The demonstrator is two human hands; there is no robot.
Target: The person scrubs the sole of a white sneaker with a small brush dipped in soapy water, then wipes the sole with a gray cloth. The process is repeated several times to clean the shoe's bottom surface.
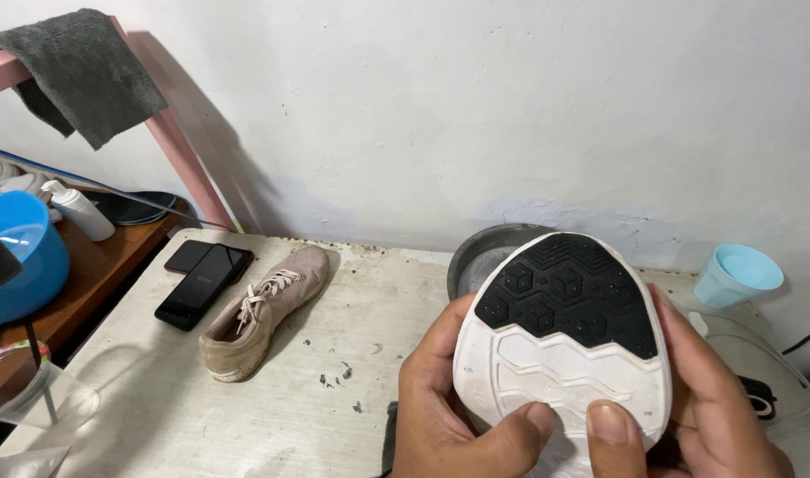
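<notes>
Both my hands hold up a shoe with its sole (564, 341) facing me. The sole is white with a black patterned patch at the upper end. My left hand (449, 412) wraps the left edge, thumb pressed on the white lower part. My right hand (697, 407) grips the right edge, its thumb beside the left thumb. The shoe's upper is hidden behind the sole. A second shoe (263, 310), beige with white laces, lies on its side on the worn white table (245, 416), well to the left of my hands.
Two dark phones (201, 279) lie beside the beige shoe. A grey metal bowl (480, 257) stands behind the held shoe, a light blue cup (737, 274) at the right. At the left are a blue basin (20, 257), a white pump bottle (77, 211) and a grey cloth (77, 71) on a pink frame.
</notes>
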